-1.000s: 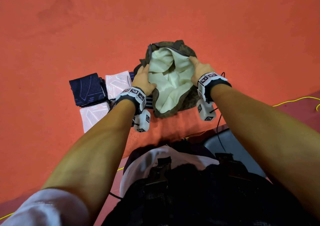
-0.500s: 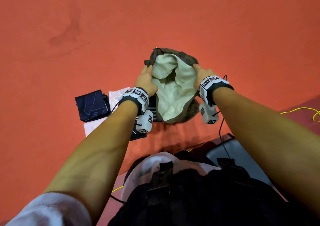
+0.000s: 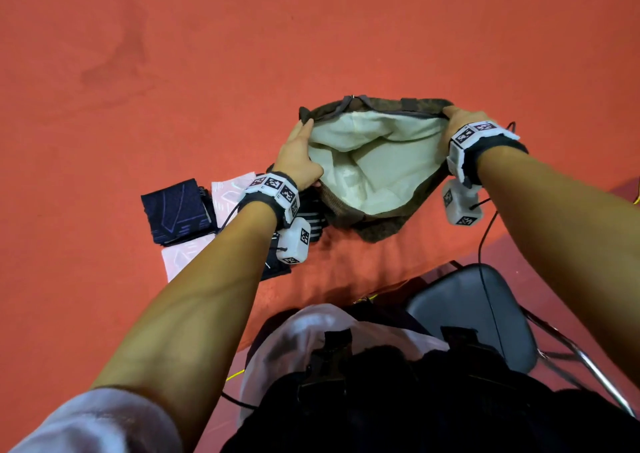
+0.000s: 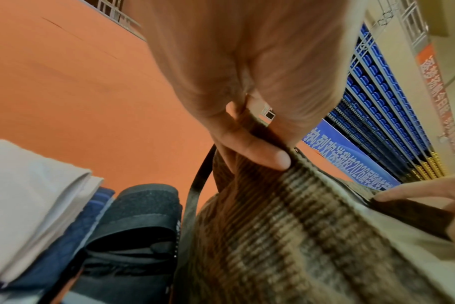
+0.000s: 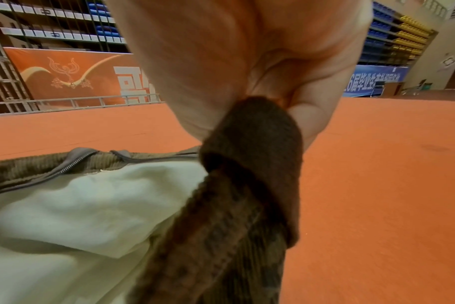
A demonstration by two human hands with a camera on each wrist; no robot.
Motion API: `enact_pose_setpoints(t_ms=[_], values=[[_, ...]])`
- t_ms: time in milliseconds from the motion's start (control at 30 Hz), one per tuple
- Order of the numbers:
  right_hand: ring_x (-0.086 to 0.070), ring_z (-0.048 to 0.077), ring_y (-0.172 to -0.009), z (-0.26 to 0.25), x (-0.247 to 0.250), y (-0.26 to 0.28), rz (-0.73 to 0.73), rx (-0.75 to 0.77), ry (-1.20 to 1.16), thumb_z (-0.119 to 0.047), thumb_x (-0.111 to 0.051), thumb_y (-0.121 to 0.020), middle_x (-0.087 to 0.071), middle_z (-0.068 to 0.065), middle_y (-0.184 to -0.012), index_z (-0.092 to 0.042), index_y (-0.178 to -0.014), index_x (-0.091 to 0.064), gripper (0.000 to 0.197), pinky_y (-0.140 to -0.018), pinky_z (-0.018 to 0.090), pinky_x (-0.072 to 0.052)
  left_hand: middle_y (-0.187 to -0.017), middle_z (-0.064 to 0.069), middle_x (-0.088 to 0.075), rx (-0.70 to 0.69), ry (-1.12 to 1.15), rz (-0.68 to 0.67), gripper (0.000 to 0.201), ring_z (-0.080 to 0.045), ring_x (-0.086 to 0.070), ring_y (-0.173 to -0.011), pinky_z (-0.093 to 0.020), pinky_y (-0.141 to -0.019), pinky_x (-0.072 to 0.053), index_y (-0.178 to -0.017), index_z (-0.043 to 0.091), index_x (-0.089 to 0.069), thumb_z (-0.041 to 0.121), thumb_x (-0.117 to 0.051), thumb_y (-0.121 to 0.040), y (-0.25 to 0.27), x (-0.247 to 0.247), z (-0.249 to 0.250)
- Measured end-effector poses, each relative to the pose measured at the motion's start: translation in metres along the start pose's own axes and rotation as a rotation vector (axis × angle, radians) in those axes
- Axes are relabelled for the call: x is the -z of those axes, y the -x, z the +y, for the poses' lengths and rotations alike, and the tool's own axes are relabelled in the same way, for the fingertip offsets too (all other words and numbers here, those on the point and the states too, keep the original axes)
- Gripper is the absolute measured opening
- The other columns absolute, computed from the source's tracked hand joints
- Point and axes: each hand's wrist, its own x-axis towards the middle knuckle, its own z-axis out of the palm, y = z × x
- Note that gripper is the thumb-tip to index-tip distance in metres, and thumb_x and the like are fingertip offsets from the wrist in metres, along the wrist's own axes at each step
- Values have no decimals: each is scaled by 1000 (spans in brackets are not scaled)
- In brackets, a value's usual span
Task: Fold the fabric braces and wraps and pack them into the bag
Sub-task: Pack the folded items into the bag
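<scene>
Two hands (image 3: 299, 161) at open bag (image 3: 377, 225)

A person's left hand (image 3: 299, 161) and right hand (image 3: 459, 121) have drawn apart, stretching the brown corduroy, cream-lined bag (image 3: 377, 225) far wider open than a second ago.

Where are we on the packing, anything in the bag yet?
Done: the braces lie folded in a stack beside the bag. In hand: left hand and right hand each grip the rim, holding the mouth wide open. Left: only pale lining shows inside, so all the packing remains.
</scene>
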Motion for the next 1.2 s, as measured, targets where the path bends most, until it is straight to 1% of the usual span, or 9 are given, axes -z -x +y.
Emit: enact_pose_setpoints(t_ms=[167,267,433,600,733,833,900,1000,1200], values=[[-61,47,-104,-21,-5,4,-61,5,126,10,-61,-80,-58,30,-121,-16,-152,-31,83,-87,54,-53,-167,-7,-11,-5,-9,-63,95,-18,-17,-151,-5,-96,-19,-159,16,-17,-2,-64,-79,-2,-15,0],[-57,41,-81,-27,-36,5,-55,56,88,1,-54,-87,-55,22,-94,-13,-147,-34,65,-70,44,-49,-166,-6,-12,-3,-22,-122,92,-19,-22,-150,-6,-93,-21,-158,15,-19,2,-67,-81,2,-31,-12],[-55,48,-109,-34,-87,13,-131,34,85,-7,-53,-91,-41,24,-128,-14,-145,-37,57,-82,47,-48,-167,-8,-7,12,-29,-222,95,-20,-13,-153,-17,-115,-15,-159,10,-16,8,-71,-82,4,-62,-28],[-47,38,-127,-45,-124,14,-214,233,-7,-13,-64,-84,-42,17,-140,-16,-141,-46,60,-100,40,-47,-167,-9,-6,30,14,-251,94,-20,-11,-153,-11,-110,-12,-158,9,-16,8,-72,-83,2,-85,-33],[-56,26,-121,-62,-152,22,-335,290,-186,-20,-64,-90,-60,7,-132,-19,-140,-50,52,-97,31,-42,-166,-11,-12,79,45,-227,90,-22,-15,-153,-19,-118,-14,-157,10,-22,10,-73,-84,5,-81,-53],[-60,26,-110,-78,-163,25,-347,308,-257,-20,-59,-92,-67,4,-115,-22,-136,-53,45,-90,32,-46,-158,-9,-31,126,191,-177,78,-23,-42,-140,-39,-115,-38,-154,26,-33,19,-70,-86,10,-72,-71],[-62,28,-103,-89,-166,26,-324,330,-313,-17,-55,-91,-67,5,-107,-21,-129,-57,38,-89,35,-50,-149,-2,-44,150,227,-129,70,-14,-54,-126,-36,-109,-45,-151,38,-37,36,-65,-86,12,-64,-79],[-62,31,-97,-109,-164,22,-220,402,-356,-11,-50,-92,-67,10,-100,-13,-117,-63,29,-80,32,-48,-135,0,-54,244,229,-81,62,-9,-48,-122,-23,-107,-36,-152,28,-37,34,-62,-95,10,-50,-90],[-55,21,-95,-153,-157,5,-104,510,-438,-5,-51,-88,-52,0,-100,-12,-107,-64,24,-86,33,-47,-131,-11,-62,563,333,16,80,-30,-61,-118,-46,-101,-51,-145,18,-45,60,-52,-76,-1,-49,-115]])
